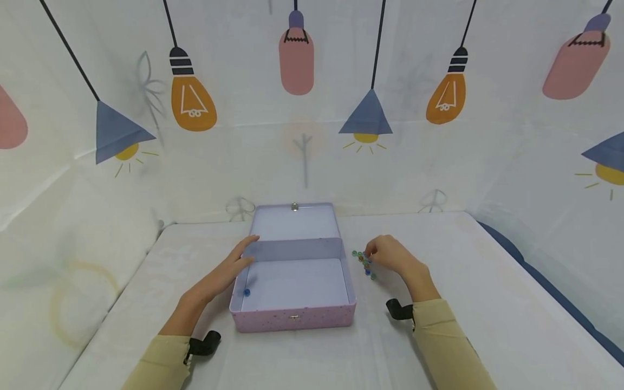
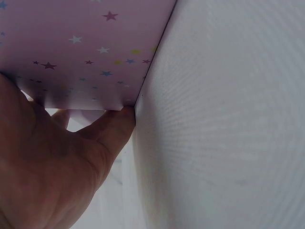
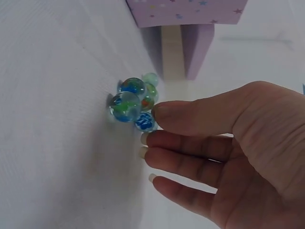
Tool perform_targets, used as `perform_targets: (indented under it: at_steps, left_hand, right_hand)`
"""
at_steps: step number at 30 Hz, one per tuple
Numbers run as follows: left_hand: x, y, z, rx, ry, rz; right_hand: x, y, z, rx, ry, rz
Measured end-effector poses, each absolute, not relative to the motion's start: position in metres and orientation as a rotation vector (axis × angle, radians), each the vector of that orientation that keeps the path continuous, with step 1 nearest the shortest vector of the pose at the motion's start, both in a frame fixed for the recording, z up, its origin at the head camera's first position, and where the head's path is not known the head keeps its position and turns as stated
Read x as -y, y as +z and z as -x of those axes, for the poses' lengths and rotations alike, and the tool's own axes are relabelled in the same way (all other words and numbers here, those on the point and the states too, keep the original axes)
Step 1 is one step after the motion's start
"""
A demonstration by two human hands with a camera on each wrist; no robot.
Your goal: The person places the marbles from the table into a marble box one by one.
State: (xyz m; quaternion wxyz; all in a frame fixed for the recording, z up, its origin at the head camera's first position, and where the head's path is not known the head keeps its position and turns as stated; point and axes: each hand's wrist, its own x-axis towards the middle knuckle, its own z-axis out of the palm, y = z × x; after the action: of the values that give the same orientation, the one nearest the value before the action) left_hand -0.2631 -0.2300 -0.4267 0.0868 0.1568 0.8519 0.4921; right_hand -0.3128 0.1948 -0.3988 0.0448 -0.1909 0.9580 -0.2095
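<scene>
A lilac tin box (image 1: 292,319) with printed stars lies on the table, its hinged lid (image 1: 294,222) tipped back. One blue marble (image 1: 247,292) sits inside near the left wall. My left hand (image 1: 219,279) rests against the box's left side by the back corner, its fingers extended; in the left wrist view the hand (image 2: 62,162) touches the starred wall low down. Right of the box, my right hand (image 1: 392,254) reaches into a cluster of glass marbles (image 1: 366,265). In the right wrist view, thumb and index finger pinch a blue-and-white marble (image 3: 145,121), beside a larger green-blue marble (image 3: 125,107).
A white cloth (image 1: 487,303) covers the table, and a patterned curtain (image 1: 302,151) with printed lamps hangs behind it. Dark blue fabric (image 1: 551,287) runs along the table's right edge. Black wrist cameras (image 1: 206,343) stick out from both cuffs.
</scene>
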Motion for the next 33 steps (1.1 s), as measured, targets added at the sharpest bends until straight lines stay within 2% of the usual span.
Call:
perform_targets:
  at_steps: [17,33]
  left_hand:
    - [0.23,-0.428,0.265,-2.531,1.468,-0.47]
    - [0.229,-0.427,0.263,-2.531,1.462,-0.442]
  right_hand:
    - [-0.19,-0.406,0.314,-2.926,-0.588,0.501]
    - [-0.193,-0.395,0.312,-2.933,-0.622,0.588]
